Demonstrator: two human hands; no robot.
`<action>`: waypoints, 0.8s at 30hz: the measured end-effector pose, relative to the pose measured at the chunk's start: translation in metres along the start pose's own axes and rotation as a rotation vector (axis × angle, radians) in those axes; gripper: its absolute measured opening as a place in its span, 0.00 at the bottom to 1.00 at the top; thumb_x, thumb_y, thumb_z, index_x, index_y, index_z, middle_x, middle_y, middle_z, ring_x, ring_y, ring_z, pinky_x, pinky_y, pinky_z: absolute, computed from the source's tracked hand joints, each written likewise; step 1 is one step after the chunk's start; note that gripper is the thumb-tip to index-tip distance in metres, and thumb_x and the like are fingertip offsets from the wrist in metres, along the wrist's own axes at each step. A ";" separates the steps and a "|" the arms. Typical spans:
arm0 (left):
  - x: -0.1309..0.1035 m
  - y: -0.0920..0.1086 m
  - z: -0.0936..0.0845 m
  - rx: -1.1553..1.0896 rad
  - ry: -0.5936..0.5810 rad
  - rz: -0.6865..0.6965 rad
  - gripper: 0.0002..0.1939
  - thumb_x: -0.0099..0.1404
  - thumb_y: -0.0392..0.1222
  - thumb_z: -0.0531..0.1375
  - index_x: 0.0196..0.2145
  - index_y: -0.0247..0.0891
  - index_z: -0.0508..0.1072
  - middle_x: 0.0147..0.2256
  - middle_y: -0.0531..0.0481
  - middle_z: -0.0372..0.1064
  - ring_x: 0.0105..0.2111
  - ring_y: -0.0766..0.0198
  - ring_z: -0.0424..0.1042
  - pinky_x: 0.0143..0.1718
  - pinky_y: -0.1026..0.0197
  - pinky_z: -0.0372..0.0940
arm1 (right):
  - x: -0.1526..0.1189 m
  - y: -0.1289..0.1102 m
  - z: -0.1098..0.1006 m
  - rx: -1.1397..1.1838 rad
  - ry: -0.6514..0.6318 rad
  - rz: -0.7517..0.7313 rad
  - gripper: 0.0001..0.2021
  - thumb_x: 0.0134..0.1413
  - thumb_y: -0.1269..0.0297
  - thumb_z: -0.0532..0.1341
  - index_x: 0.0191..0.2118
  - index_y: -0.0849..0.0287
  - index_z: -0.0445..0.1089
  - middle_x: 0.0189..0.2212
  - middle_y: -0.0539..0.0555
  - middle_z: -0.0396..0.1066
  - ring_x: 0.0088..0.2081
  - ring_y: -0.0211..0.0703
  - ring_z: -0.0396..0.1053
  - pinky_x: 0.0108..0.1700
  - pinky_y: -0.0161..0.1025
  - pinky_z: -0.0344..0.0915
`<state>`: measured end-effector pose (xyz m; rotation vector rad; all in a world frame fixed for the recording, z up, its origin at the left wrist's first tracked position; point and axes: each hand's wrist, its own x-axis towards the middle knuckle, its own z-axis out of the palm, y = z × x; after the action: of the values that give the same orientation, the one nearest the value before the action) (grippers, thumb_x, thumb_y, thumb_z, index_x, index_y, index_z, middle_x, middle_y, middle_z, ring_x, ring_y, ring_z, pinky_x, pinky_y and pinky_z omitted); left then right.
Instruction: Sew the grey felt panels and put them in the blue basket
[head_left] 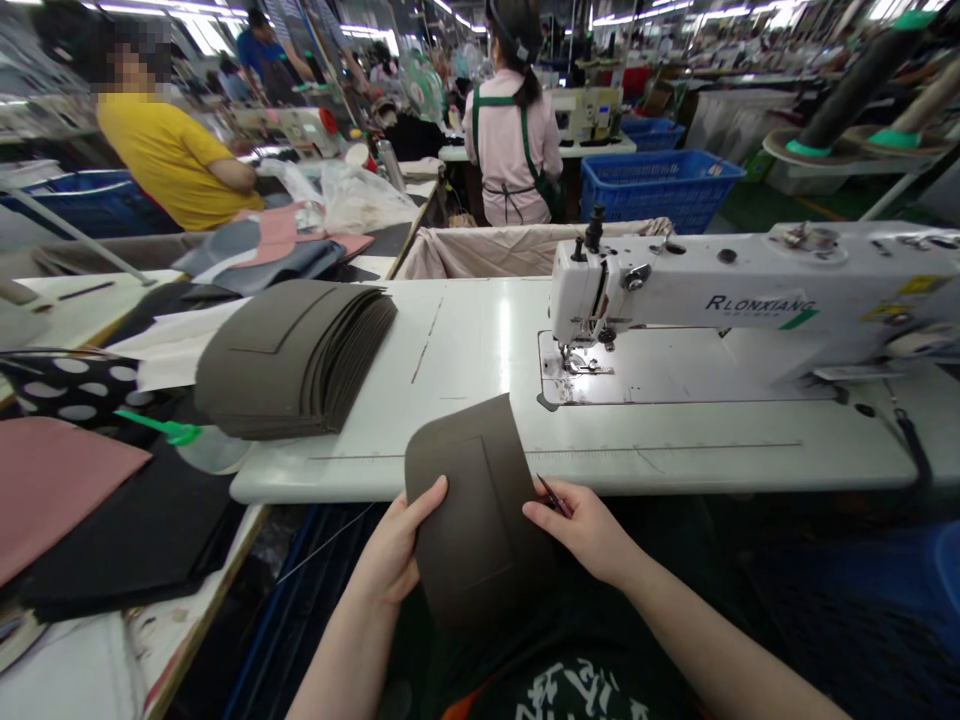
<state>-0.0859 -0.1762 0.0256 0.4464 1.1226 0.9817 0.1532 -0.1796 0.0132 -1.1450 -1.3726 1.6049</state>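
A dark olive-brown fabric panel (472, 510) with rounded corners and a stitched outline is tilted up at the table's front edge. My left hand (405, 535) grips its left side, thumb on top. At the panel's right edge is my right hand (577, 520), closed around small pointed thread snips (553, 494), whose dark tip sticks out past the fingers. Whether these fingers also pinch the panel is hard to see. A thick stack of matching panels (292, 355) lies to the left on the white sewing table (465, 350).
A white sewing machine (690, 280) stands at the right, its needle area lit. Pink pieces (56, 490) and black pieces (142, 540) lie at the far left. Behind the table are a cloth-lined bin (480, 252), a blue basket (656, 190) and people at other machines.
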 end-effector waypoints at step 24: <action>-0.021 -0.019 0.039 -0.222 -0.051 0.230 0.19 0.63 0.45 0.64 0.51 0.46 0.71 0.48 0.49 0.73 0.54 0.49 0.67 0.57 0.50 0.65 | -0.034 -0.043 -0.038 -0.161 -0.001 -0.037 0.15 0.61 0.52 0.59 0.30 0.58 0.65 0.25 0.46 0.55 0.28 0.37 0.54 0.30 0.35 0.52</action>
<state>-0.0443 -0.1973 0.0385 0.4242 0.9167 1.2747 0.1995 -0.1907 0.0596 -1.2048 -1.5375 1.4902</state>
